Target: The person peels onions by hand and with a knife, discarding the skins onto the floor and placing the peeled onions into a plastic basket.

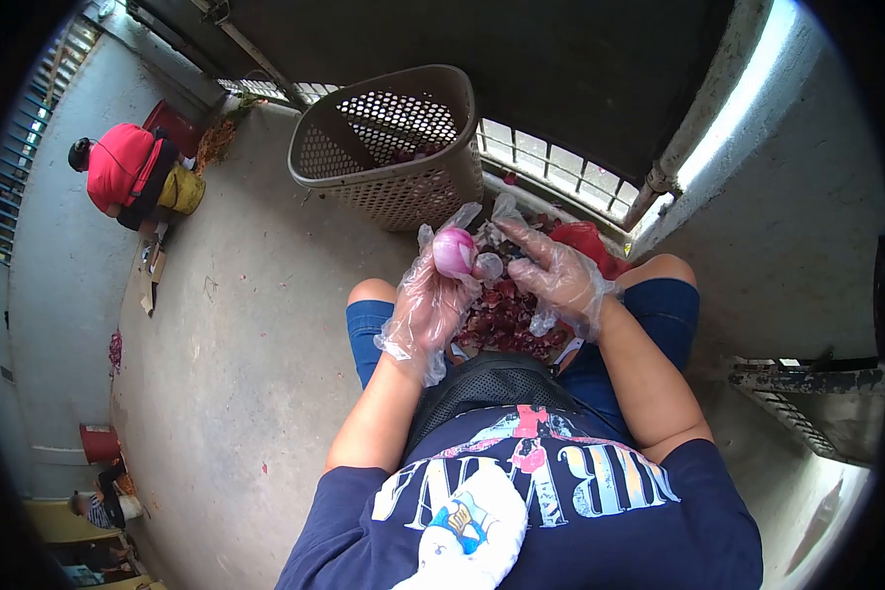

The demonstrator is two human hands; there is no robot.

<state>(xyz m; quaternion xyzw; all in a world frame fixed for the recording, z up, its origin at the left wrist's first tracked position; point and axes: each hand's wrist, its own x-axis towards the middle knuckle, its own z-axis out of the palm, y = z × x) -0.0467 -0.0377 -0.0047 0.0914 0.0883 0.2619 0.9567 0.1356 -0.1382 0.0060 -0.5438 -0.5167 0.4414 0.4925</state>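
A peeled purple-and-white onion (454, 253) rests in my left hand (431, 305), which is closed around it below the tall basket. To its right, my right hand (565, 280) has its fingers stretched and apart, with nothing visible in it. Both hands wear loose clear plastic gloves. Under them, between my knees, lies a heap of dark red onion skins (509, 315). Part of the heap is hidden by my hands. A red mesh bag (592, 246) lies just beyond my right hand.
A tall beige perforated basket (393, 187) with some onions low inside stands ahead, near a barred opening. At the far left, a person in a red top (123, 172) sits by a dark red tub (174, 126). Another person (103, 508) sits at the lower left near a red bucket (98, 442).
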